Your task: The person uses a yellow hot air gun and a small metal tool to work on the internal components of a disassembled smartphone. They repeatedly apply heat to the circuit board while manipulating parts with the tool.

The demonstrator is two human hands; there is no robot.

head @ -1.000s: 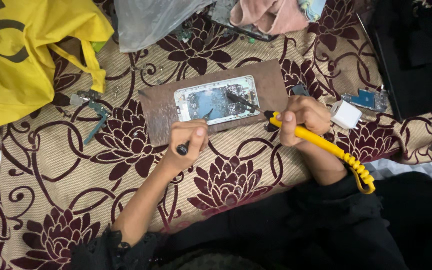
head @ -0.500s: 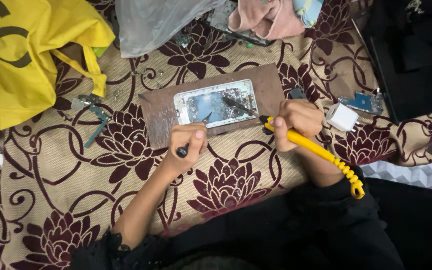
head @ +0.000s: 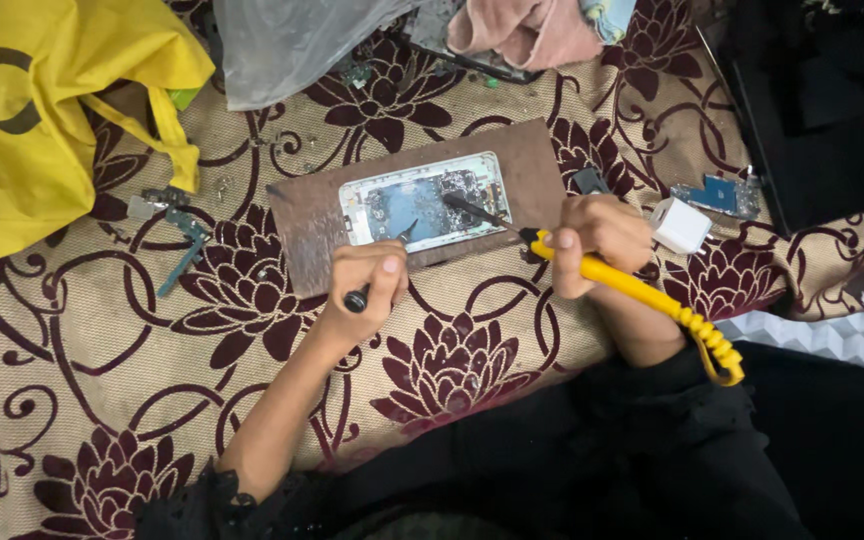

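Since a moment ago the right hand (head: 597,243) has drawn its yellow soldering iron (head: 642,295) slightly nearer, tip still on the opened phone (head: 422,200) lying lengthwise left to right just beyond both hands, left hand (head: 367,290) gripping a dark pick (head: 382,270).

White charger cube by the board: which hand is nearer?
Right. The right hand, holding the yellow soldering iron, sits just beside the white charger cube. The left hand, holding a dark tool, is across the opened phone, well away.
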